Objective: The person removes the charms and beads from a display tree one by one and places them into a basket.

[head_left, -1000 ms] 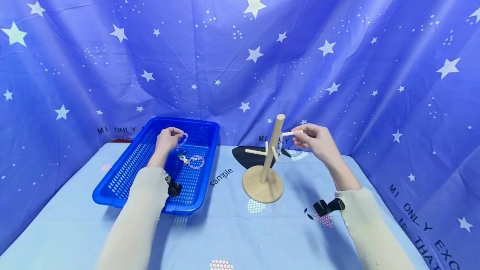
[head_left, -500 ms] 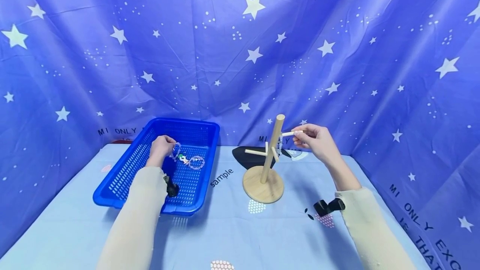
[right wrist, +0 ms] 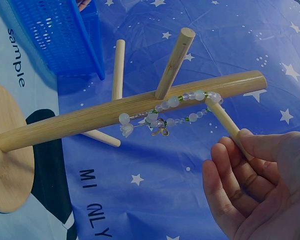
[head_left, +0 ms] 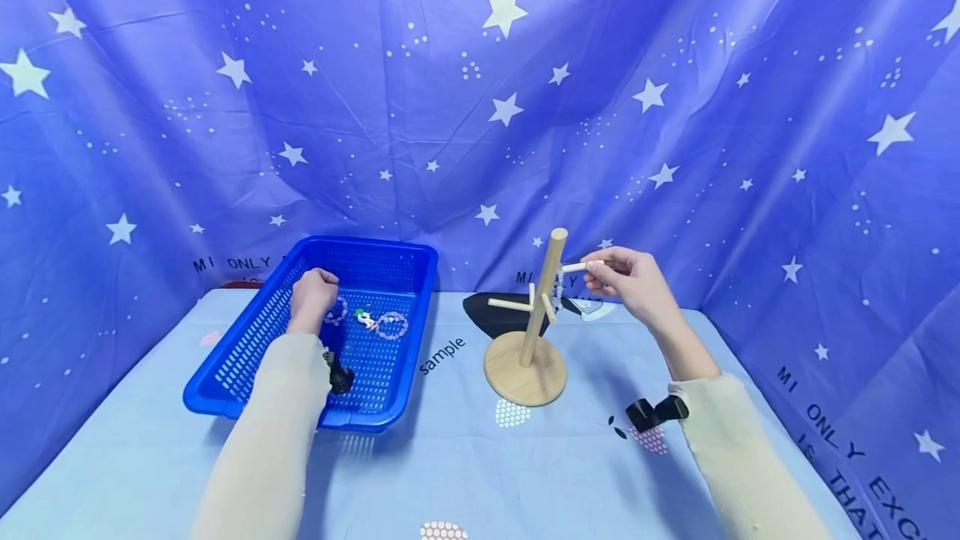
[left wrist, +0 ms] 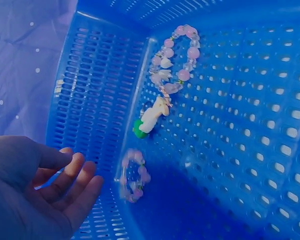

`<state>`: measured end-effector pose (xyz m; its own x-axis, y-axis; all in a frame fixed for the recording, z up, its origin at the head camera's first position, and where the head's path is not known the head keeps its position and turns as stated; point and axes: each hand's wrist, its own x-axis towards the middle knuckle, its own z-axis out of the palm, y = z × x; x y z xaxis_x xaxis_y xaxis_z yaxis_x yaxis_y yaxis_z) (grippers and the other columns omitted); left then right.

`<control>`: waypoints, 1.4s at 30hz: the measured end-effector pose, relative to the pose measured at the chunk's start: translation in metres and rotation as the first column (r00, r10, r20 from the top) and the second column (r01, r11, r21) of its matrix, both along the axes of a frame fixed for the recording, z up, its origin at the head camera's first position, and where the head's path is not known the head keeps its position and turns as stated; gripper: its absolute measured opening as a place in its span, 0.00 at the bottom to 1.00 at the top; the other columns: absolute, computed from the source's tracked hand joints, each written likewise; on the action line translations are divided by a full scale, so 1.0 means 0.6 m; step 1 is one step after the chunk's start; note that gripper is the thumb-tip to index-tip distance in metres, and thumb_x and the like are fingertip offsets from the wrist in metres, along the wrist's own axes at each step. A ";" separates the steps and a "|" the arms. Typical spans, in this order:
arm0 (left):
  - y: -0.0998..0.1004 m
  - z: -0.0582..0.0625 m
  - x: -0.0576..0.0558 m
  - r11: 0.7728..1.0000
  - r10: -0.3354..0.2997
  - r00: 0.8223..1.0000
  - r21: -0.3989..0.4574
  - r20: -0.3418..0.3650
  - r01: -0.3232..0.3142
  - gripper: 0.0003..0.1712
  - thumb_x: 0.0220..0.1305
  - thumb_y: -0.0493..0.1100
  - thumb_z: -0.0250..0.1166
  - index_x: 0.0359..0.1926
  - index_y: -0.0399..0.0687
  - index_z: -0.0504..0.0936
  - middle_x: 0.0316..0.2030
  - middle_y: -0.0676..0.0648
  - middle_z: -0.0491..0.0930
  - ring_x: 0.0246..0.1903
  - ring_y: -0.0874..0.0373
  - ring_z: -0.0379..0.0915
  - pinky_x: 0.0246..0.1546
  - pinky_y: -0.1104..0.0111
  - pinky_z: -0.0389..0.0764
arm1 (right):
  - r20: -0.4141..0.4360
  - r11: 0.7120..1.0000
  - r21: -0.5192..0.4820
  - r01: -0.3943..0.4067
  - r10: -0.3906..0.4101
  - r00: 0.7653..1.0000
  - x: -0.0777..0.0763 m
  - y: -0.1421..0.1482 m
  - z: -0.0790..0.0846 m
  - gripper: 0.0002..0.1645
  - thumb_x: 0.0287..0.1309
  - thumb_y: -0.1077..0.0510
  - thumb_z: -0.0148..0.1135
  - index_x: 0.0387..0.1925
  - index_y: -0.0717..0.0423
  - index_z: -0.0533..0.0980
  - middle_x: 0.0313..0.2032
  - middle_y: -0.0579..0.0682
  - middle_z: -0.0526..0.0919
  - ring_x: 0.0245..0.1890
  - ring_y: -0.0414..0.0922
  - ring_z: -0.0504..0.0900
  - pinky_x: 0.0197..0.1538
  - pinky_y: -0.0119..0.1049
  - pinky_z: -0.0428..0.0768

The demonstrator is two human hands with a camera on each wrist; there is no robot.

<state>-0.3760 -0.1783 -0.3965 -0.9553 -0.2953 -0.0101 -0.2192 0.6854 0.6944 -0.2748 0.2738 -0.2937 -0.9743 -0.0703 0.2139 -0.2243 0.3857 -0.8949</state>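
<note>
In the left wrist view my left hand (left wrist: 45,190) hangs inside the blue basket (head_left: 420,332) with loose fingers and nothing held. Just beyond its fingertips lies a small pink beaded bracelet (left wrist: 144,173) by the basket wall. Another pink beaded bracelet (left wrist: 193,52) lies farther off, with a white-and-green charm (left wrist: 150,118) attached. My right hand (head_left: 630,277) pinches the tip of an upper peg (right wrist: 224,120) on the wooden stand (head_left: 549,282) between thumb and fingers. Around that peg, close to the post, hangs a pale beaded bracelet (right wrist: 173,102) with green beads and a small bow charm.
The stand's round base (head_left: 517,382) sits on the light blue printed cloth (head_left: 480,473), right of the basket. Several other pegs, including a left one (head_left: 510,304), stick out from the post. A blue star-patterned curtain (head_left: 450,107) rises close behind.
My left hand has moved down and left in the basket and let go of the small pink bracelet, which now lies there. My right hand stays on the peg.
</note>
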 end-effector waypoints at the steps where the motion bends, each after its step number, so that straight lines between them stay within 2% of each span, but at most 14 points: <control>1: 0.001 0.002 -0.001 1.000 0.001 1.000 0.007 -0.011 -0.001 0.18 0.70 0.38 0.50 0.55 0.38 0.79 0.58 0.34 0.78 0.57 0.37 0.73 0.58 0.47 0.75 | 0.000 1.000 -0.004 0.000 0.000 1.000 0.000 0.000 0.000 0.22 0.72 0.60 0.55 0.55 0.78 0.72 0.28 0.39 0.83 0.30 0.31 0.84 0.41 0.27 0.86; 7: 0.007 0.013 -0.002 0.999 0.004 0.997 0.048 -0.076 -0.001 0.17 0.72 0.40 0.53 0.55 0.39 0.80 0.55 0.36 0.81 0.56 0.39 0.74 0.57 0.48 0.75 | -0.002 1.000 -0.025 -0.004 0.004 1.000 -0.002 0.001 -0.001 0.21 0.71 0.62 0.55 0.54 0.79 0.72 0.27 0.39 0.84 0.30 0.32 0.85 0.42 0.29 0.87; 12: 0.017 0.026 -0.004 0.996 -0.023 0.988 0.079 -0.150 0.036 0.16 0.72 0.41 0.54 0.53 0.38 0.80 0.51 0.35 0.82 0.52 0.41 0.76 0.53 0.51 0.76 | -0.004 1.000 -0.027 -0.006 0.006 1.000 -0.005 0.002 -0.003 0.20 0.71 0.63 0.55 0.53 0.80 0.72 0.26 0.37 0.83 0.29 0.31 0.84 0.41 0.27 0.86; 18: 0.027 0.044 -0.005 0.993 -0.057 0.975 0.092 -0.213 0.078 0.15 0.72 0.41 0.56 0.52 0.38 0.80 0.48 0.36 0.84 0.46 0.43 0.80 0.45 0.58 0.77 | -0.003 0.999 -0.038 -0.012 0.012 1.000 -0.005 0.002 -0.003 0.20 0.71 0.64 0.54 0.54 0.80 0.71 0.26 0.37 0.83 0.29 0.32 0.85 0.40 0.27 0.86; 23: 0.038 0.060 -0.003 0.991 -0.070 0.963 0.096 -0.261 0.098 0.14 0.71 0.41 0.57 0.50 0.39 0.81 0.46 0.36 0.85 0.45 0.44 0.82 0.39 0.67 0.75 | -0.003 0.999 -0.050 -0.014 0.014 1.000 -0.005 0.002 -0.004 0.20 0.71 0.64 0.54 0.53 0.80 0.71 0.25 0.36 0.83 0.28 0.31 0.84 0.40 0.27 0.86; 29: 0.053 0.080 0.007 0.982 -0.098 0.953 0.129 -0.288 0.140 0.14 0.71 0.42 0.58 0.51 0.39 0.81 0.47 0.37 0.85 0.43 0.47 0.84 0.30 0.77 0.74 | -0.006 0.999 -0.043 -0.016 0.016 1.000 -0.004 0.001 -0.003 0.20 0.71 0.63 0.55 0.53 0.80 0.72 0.26 0.38 0.84 0.28 0.32 0.85 0.42 0.31 0.87; 36: 0.068 0.099 0.023 0.969 -0.124 0.943 0.167 -0.308 0.182 0.14 0.72 0.42 0.58 0.52 0.39 0.81 0.48 0.37 0.84 0.48 0.43 0.83 0.31 0.81 0.74 | -0.005 1.000 -0.027 -0.012 0.012 1.000 -0.002 0.002 -0.002 0.21 0.71 0.63 0.55 0.54 0.80 0.72 0.26 0.39 0.84 0.28 0.32 0.84 0.42 0.31 0.87; 42: 0.080 0.114 0.036 0.961 -0.151 0.926 0.169 -0.346 0.219 0.13 0.71 0.41 0.59 0.51 0.38 0.81 0.46 0.36 0.85 0.38 0.54 0.84 0.31 0.83 0.75 | -0.009 0.999 -0.036 -0.020 0.020 1.000 0.000 0.001 0.000 0.21 0.71 0.63 0.55 0.53 0.80 0.71 0.26 0.38 0.84 0.28 0.31 0.84 0.40 0.28 0.87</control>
